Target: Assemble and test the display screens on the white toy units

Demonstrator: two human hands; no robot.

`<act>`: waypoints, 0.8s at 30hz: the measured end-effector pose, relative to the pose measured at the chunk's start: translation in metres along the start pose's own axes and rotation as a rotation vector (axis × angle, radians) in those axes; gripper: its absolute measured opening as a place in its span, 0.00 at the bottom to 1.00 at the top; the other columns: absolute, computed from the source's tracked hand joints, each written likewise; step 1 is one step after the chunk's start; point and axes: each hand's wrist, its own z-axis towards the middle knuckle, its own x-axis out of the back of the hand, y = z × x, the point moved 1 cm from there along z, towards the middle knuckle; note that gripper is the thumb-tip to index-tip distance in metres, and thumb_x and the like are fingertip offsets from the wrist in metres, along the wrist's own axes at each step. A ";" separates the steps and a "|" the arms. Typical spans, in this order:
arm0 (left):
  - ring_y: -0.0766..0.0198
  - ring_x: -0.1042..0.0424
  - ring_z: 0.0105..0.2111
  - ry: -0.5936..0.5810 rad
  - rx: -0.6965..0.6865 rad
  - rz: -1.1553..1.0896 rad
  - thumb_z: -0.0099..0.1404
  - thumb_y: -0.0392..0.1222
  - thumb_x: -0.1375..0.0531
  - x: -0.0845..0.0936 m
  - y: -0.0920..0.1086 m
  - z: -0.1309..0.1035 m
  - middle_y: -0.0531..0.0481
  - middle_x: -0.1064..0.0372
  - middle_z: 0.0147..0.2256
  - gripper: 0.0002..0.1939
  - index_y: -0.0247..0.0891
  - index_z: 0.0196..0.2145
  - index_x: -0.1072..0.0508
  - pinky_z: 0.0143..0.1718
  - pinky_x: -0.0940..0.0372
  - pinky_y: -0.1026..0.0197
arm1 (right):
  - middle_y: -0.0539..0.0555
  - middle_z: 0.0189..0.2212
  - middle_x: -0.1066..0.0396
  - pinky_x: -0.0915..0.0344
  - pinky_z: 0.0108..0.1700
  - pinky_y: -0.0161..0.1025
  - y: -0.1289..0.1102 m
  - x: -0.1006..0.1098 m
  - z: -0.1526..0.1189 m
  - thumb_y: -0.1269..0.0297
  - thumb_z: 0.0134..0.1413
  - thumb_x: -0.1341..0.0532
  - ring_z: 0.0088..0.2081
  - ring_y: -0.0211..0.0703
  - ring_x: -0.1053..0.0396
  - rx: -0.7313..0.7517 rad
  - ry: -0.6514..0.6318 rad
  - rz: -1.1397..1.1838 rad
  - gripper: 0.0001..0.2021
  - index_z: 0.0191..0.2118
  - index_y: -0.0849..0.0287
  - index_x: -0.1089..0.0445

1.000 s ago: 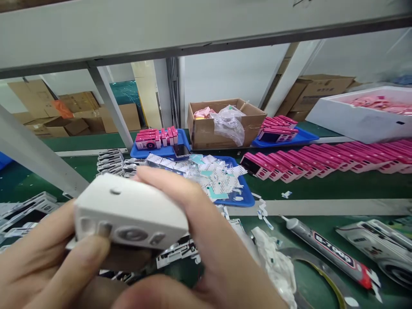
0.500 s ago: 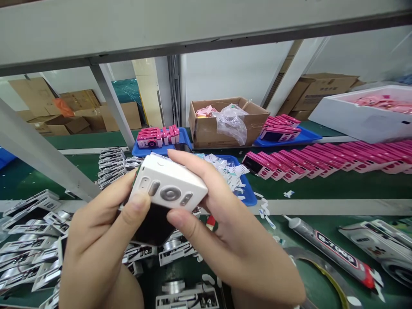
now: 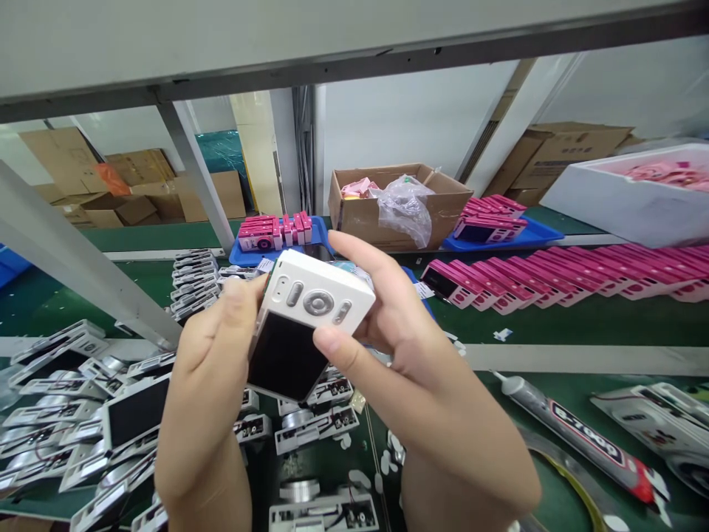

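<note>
Camera body (image 3: 310, 325), white with a dark screen and 4 buttons, sits tilted in mid-air above the worktop (image 3: 554, 325), held between both hands. Left hand (image 3: 207, 384) pinches its left edge with thumb on top; right hand (image 3: 421, 369) clamps the right end, fingers (image 3: 360, 255) curled over, thumb on the front. Judging by the grip, this is an inspection step; next, a steady turn without smudging the screen. Unfinished shells (image 3: 83, 428) lie below, glue tube (image 3: 576, 436) to the right

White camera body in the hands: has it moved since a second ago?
Yes. The white camera body has risen away from the viewer and rightward, now overlapping the blue tray behind it.
</note>
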 end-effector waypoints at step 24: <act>0.65 0.24 0.37 0.152 -0.078 -0.017 0.76 0.51 0.36 -0.001 -0.004 -0.011 0.56 0.20 0.40 0.10 0.46 0.45 0.17 0.35 0.30 0.67 | 0.45 0.66 0.28 0.24 0.63 0.38 0.000 -0.010 0.002 0.63 0.73 0.37 0.62 0.39 0.25 0.025 0.084 0.133 0.22 0.67 0.42 0.39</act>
